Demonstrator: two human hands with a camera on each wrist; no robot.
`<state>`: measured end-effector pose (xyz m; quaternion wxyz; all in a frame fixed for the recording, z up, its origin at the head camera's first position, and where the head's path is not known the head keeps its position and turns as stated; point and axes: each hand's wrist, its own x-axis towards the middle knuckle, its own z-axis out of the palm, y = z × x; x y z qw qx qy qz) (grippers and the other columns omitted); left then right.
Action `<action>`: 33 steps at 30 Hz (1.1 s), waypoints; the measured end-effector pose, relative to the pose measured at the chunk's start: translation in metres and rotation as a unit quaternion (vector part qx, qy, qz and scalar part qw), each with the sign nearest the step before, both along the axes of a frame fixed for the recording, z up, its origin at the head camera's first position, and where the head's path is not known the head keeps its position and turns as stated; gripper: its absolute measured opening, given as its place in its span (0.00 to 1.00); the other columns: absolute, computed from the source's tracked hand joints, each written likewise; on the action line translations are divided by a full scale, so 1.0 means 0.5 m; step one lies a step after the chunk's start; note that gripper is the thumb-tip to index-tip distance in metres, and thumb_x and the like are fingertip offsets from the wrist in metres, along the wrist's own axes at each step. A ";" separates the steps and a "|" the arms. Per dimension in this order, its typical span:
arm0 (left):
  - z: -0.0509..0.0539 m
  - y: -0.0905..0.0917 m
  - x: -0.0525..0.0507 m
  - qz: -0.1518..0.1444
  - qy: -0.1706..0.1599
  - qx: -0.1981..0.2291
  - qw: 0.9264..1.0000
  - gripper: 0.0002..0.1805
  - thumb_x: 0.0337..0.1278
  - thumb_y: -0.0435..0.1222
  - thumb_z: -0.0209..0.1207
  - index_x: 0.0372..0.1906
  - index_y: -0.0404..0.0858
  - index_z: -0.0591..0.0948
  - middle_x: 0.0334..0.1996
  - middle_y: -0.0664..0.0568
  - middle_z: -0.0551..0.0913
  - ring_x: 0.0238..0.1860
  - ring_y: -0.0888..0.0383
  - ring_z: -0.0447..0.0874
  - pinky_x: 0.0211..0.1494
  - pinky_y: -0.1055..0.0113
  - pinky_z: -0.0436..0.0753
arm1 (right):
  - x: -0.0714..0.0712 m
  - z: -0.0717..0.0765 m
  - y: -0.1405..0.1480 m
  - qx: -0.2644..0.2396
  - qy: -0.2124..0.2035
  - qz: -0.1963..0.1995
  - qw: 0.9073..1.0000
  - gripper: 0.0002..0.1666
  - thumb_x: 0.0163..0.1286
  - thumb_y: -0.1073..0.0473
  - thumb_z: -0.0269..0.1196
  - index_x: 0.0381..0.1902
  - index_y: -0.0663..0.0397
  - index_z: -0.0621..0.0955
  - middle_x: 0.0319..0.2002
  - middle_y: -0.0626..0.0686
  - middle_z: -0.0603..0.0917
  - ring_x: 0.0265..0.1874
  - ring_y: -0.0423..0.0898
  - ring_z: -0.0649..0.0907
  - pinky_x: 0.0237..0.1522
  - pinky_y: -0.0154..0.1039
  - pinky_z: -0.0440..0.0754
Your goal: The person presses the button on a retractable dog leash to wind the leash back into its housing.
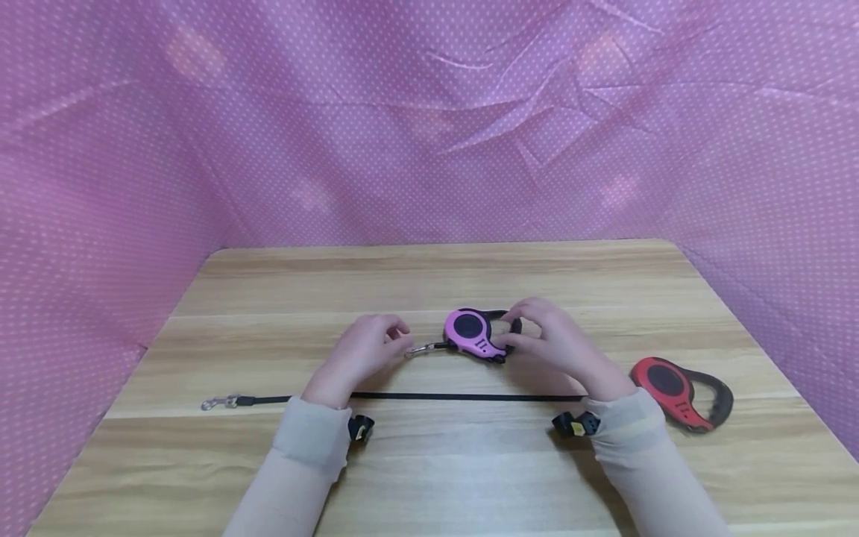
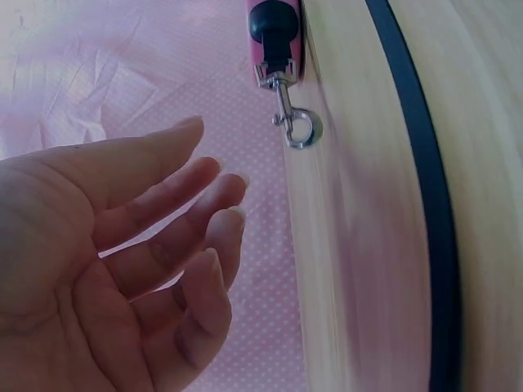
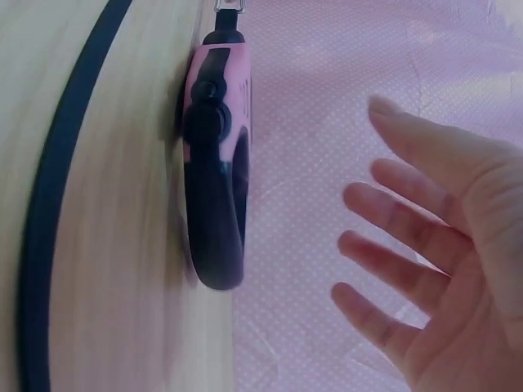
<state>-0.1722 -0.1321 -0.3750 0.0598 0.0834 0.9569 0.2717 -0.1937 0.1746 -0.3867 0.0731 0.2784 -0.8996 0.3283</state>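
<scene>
A pink and black retractable dog leash (image 1: 467, 328) lies on the table between the two hands, its metal clip (image 1: 421, 349) pointing left. My left hand (image 1: 367, 344) hovers beside that clip, fingers loosely bent around nothing; the left wrist view shows a gap between the fingertips and the clip (image 2: 299, 126). Over the black handle (image 3: 216, 220) is my right hand (image 1: 552, 337), apart from it in the right wrist view, with relaxed spread fingers. A red retractable leash (image 1: 664, 379) lies at the right, and its black strap (image 1: 463, 397) runs left beneath both forearms to a metal clip (image 1: 218, 403).
The wooden table (image 1: 322, 276) is enclosed at the back and sides by pink dotted cloth (image 1: 376, 171). Small black wrist cameras (image 1: 576, 425) sit at both cuffs, above the stretched strap.
</scene>
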 end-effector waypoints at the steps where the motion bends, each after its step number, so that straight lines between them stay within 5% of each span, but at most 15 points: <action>1: 0.002 -0.003 0.002 0.001 0.001 -0.001 1.000 0.15 0.65 0.47 0.61 0.50 0.43 0.84 0.39 0.54 0.85 0.40 0.58 0.81 0.49 0.58 0.82 | 0.003 0.002 0.004 -0.005 0.012 -0.002 1.000 0.18 0.59 0.57 0.73 0.45 0.59 0.84 0.48 0.57 0.85 0.53 0.57 0.81 0.59 0.57 0.77; 8: 0.015 -0.040 0.017 0.007 0.016 -0.001 1.000 0.17 0.67 0.47 0.59 0.53 0.42 0.83 0.42 0.52 0.86 0.42 0.57 0.83 0.50 0.57 0.82 | 0.018 0.014 0.042 -0.008 0.067 -0.014 0.998 0.17 0.60 0.60 0.72 0.46 0.60 0.84 0.48 0.58 0.85 0.52 0.56 0.81 0.57 0.56 0.78; 20: 0.019 -0.093 0.043 0.019 0.045 -0.012 0.999 0.16 0.68 0.45 0.59 0.51 0.41 0.84 0.42 0.52 0.86 0.40 0.57 0.83 0.48 0.56 0.82 | 0.049 0.013 0.095 0.019 0.032 -0.059 0.998 0.19 0.65 0.54 0.69 0.51 0.57 0.82 0.52 0.57 0.83 0.56 0.55 0.79 0.58 0.58 0.76; 33: 0.023 -0.156 0.077 0.047 0.046 -0.039 0.997 0.15 0.68 0.45 0.59 0.50 0.41 0.84 0.41 0.51 0.86 0.38 0.57 0.82 0.45 0.57 0.82 | 0.083 0.009 0.146 0.040 0.076 -0.074 0.994 0.18 0.62 0.59 0.71 0.48 0.58 0.84 0.49 0.58 0.84 0.52 0.56 0.81 0.52 0.56 0.78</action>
